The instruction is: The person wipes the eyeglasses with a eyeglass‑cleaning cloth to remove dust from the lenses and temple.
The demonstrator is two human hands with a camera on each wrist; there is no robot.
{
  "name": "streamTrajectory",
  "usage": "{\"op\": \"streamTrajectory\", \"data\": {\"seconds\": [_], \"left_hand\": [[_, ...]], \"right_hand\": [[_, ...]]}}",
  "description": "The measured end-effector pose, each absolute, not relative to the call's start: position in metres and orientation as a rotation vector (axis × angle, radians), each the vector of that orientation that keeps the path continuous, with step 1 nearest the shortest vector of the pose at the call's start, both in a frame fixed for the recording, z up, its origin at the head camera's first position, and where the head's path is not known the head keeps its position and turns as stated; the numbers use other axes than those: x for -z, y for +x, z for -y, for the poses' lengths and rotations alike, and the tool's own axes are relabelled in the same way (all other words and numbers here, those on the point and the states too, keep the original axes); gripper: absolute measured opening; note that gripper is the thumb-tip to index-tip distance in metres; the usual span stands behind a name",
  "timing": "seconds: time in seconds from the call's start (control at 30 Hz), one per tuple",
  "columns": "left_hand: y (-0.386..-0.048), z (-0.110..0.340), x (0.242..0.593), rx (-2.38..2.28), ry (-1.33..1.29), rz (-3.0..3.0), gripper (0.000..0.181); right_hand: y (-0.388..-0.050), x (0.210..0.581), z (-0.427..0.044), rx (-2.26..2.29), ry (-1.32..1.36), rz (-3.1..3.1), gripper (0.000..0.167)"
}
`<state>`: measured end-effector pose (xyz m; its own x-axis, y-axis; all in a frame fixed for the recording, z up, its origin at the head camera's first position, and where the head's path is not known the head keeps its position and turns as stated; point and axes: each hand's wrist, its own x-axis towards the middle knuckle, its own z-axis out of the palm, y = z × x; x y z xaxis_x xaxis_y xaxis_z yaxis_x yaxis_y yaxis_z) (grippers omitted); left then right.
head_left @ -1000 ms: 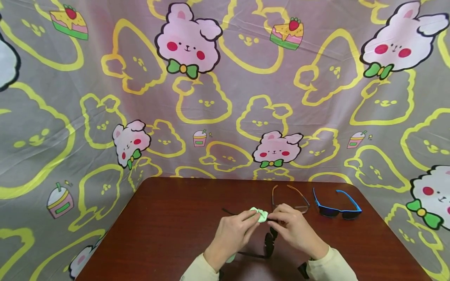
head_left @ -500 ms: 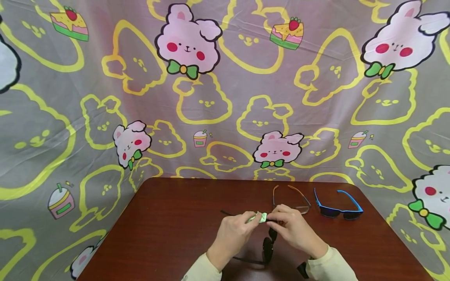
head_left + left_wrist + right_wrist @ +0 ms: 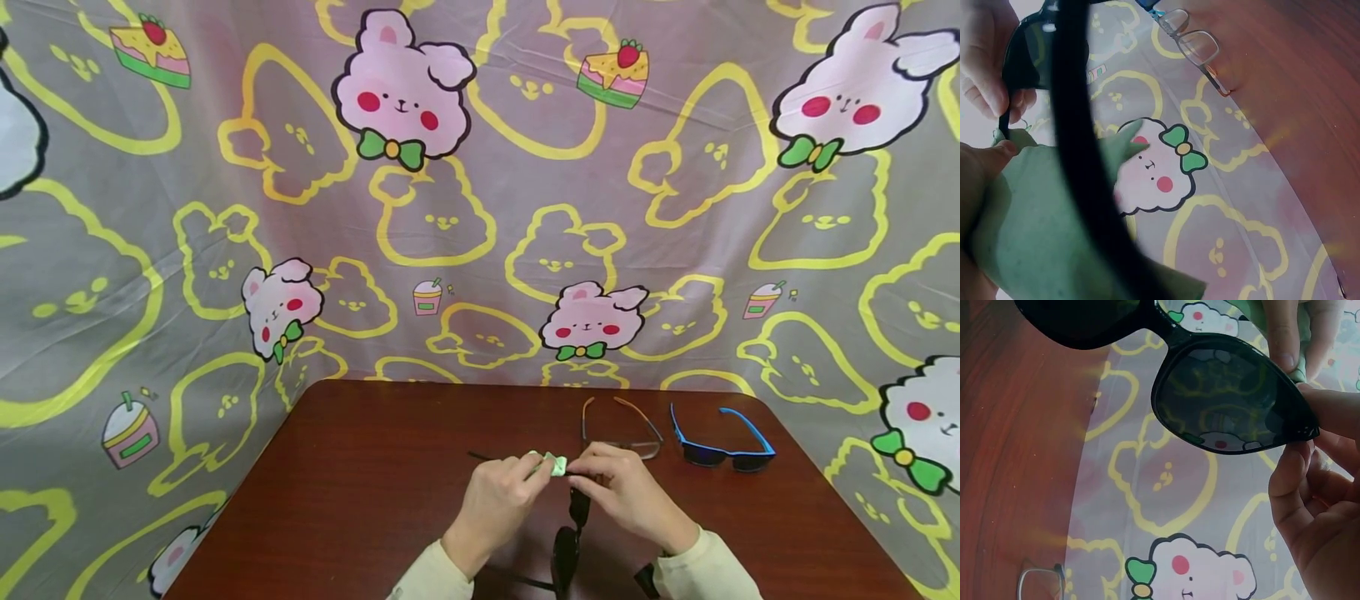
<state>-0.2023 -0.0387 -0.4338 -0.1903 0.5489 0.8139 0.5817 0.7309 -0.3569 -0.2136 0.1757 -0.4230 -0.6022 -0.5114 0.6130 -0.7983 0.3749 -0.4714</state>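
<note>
A pair of black sunglasses (image 3: 566, 552) hangs between my hands above the table, dark lenses toward the person's side. My right hand (image 3: 630, 498) pinches the frame beside one lens, at the hinge end, as the right wrist view shows up close. With my left hand (image 3: 493, 502) I hold a light green cloth (image 3: 558, 466) folded around one temple arm near that hinge. The cloth (image 3: 1041, 212) drapes down below the fingers in the left wrist view. Across that view runs the other temple arm (image 3: 1075, 125), blurred and close to the camera. The left fingertips are partly hidden by the cloth.
Glasses with orange temples (image 3: 647, 448) lie behind my right hand, partly covered by it. Blue-framed sunglasses (image 3: 727, 455) stand farther right on the brown table (image 3: 360, 467). A patterned curtain (image 3: 480, 208) surrounds the table's back and sides.
The sunglasses' lower lens has tilted downward and slightly left. My left hand has shifted along the temple arm, and less cloth shows. The right hand keeps its pinch nearly in place.
</note>
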Motion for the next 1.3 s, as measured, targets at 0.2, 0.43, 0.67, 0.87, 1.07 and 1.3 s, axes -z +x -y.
{"op": "streamTrajectory", "data": {"seconds": [0.2,0.43,0.67,0.87,1.07,1.3], "left_hand": [[-0.203,0.045,0.432,0.065,-0.879,1.873,0.026],[-0.204,0.048,0.432,0.091,-0.883,1.844,0.029],[-0.205,0.050,0.433,0.121,-0.871,1.820,0.025],[-0.206,0.054,0.434,0.131,-0.852,1.830,0.026],[-0.206,0.057,0.434,0.138,-0.839,1.833,0.028],[-0.206,0.061,0.433,0.159,-0.825,1.824,0.024]], "right_hand": [[-0.214,0.426,-0.178,-1.089,1.133,2.260,0.017],[-0.214,0.427,-0.182,-1.116,1.150,2.246,0.019],[-0.214,0.428,-0.185,-1.150,1.147,2.257,0.018],[-0.214,0.429,-0.188,-1.142,1.146,2.260,0.021],[-0.215,0.432,-0.191,-1.135,1.153,2.241,0.021],[-0.214,0.432,-0.193,-1.134,1.150,2.219,0.026]]}}
